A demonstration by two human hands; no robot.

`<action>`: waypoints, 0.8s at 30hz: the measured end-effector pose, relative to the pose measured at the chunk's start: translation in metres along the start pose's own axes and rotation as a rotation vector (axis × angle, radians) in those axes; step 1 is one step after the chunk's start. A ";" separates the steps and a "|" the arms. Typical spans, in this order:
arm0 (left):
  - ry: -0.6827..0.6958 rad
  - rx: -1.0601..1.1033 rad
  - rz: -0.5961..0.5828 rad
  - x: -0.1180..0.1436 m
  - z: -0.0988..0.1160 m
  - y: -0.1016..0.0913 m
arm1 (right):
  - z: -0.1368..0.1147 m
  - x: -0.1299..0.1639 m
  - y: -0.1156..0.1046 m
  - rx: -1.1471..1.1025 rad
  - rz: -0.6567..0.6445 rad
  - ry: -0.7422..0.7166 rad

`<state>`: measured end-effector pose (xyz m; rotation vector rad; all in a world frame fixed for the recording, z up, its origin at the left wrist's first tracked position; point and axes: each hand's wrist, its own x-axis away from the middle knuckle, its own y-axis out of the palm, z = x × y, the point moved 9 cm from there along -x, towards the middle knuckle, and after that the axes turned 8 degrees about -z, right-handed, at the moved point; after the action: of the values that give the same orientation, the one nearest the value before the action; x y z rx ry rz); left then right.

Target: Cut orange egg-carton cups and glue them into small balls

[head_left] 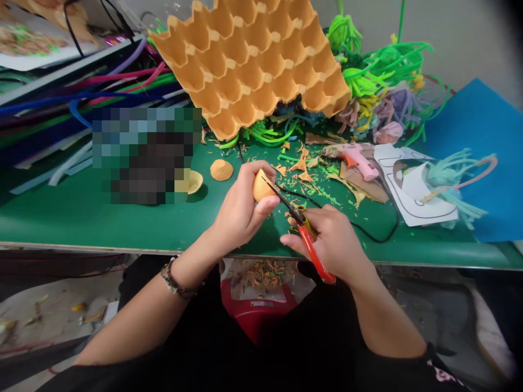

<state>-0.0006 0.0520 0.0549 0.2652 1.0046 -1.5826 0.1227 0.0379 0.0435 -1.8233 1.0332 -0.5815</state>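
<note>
My left hand is closed around a small tan egg-carton cup, thumb at its lower side. My right hand grips a pair of scissors with red and yellow handles. The blades point up and left, and their tips are against the cup's rim. Whether the blades are parted is hard to make out. Left of my left hand, a domed tan cup lies on the green table, with a pale yellow cup beside it.
A tan egg tray leans at the back, one edge cut ragged. Paper scraps and a pink glue gun with a black cord lie to the right. Beyond are white paper cutouts, a blue sheet and bundled pipe cleaners. A red bin sits below.
</note>
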 end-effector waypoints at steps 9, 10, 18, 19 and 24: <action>0.041 -0.057 0.028 -0.002 0.002 -0.005 | 0.019 -0.003 0.015 -0.303 -0.039 0.185; 0.050 -0.057 0.023 -0.002 0.003 -0.004 | 0.019 -0.003 0.015 -0.348 -0.039 0.186; 0.031 -0.013 0.003 -0.005 0.004 -0.004 | 0.012 -0.004 0.007 -0.343 -0.060 0.056; 0.034 -0.013 0.000 -0.006 0.005 -0.003 | 0.009 -0.004 0.007 -0.300 -0.060 0.038; 0.072 0.011 -0.019 -0.007 0.008 -0.001 | 0.006 -0.006 0.014 -0.172 -0.093 0.036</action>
<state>0.0036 0.0508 0.0643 0.3234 1.0570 -1.6061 0.1179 0.0430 0.0286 -2.0269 1.0538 -0.5979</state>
